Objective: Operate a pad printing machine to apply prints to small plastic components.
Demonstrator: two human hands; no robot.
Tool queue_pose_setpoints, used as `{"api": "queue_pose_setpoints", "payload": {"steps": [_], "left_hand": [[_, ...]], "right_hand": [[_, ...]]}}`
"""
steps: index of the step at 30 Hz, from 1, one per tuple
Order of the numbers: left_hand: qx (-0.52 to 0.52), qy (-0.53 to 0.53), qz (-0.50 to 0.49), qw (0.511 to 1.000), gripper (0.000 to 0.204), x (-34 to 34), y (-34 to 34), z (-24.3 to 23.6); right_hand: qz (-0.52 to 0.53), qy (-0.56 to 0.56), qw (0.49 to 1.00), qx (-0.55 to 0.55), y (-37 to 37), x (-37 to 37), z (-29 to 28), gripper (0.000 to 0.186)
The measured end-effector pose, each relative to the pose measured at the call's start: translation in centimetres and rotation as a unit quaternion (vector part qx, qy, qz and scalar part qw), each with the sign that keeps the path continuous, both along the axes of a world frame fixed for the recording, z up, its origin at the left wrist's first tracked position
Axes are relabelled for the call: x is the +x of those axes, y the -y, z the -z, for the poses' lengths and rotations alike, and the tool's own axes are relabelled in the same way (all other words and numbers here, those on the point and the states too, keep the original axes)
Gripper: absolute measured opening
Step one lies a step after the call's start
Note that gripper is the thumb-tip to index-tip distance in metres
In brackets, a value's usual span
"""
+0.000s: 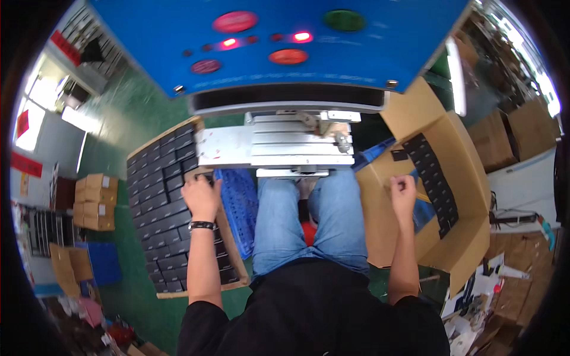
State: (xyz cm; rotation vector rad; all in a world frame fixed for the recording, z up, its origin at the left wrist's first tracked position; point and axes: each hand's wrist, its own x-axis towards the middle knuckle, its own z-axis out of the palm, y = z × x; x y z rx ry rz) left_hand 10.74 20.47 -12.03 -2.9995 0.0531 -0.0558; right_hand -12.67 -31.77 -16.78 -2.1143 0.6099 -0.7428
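Observation:
My left hand (202,196) reaches to the inner edge of a shallow carton (242,270) packed with rows of small black boxes (163,207). Its fingers are closed around a small black box (205,176) at that edge, partly hidden by the hand. Over a tall open carton (380,219) on the right, my right hand (404,188) is curled, thumb against fingers, with nothing visible in it. A row of black boxes (432,184) lines the far wall inside that carton. A single black box (399,155) lies just beyond the right hand.
Ahead stands a machine with a blue control panel (279,53) and lit red indicators. Below it sits a grooved metal slide table (303,142) with a fixture. A blue plastic crate (237,207) is beside my legs. Stacked brown cartons (95,202) stand at far left.

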Motion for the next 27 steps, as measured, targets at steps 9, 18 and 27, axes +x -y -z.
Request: {"api": "queue_pose_setpoints", "payload": {"steps": [9,18,27], "left_hand": [[-0.273,0.134,-0.033,0.952,0.048,-0.6,-1.7,-5.1],[-0.548,0.057,0.26,0.793,0.033,-1.2,15.5,-9.8],[-0.486,0.095,0.346,0.797,0.031,-0.1,25.4,-8.5]], "right_hand": [[-0.035,-0.003,0.996,0.084,-5.1,1.5,-6.1,0.008],[-0.09,0.015,0.991,0.1,-7.3,2.2,-7.0,0.005],[-0.073,-0.01,0.995,0.068,-7.6,-2.5,-6.6,0.004]]}}
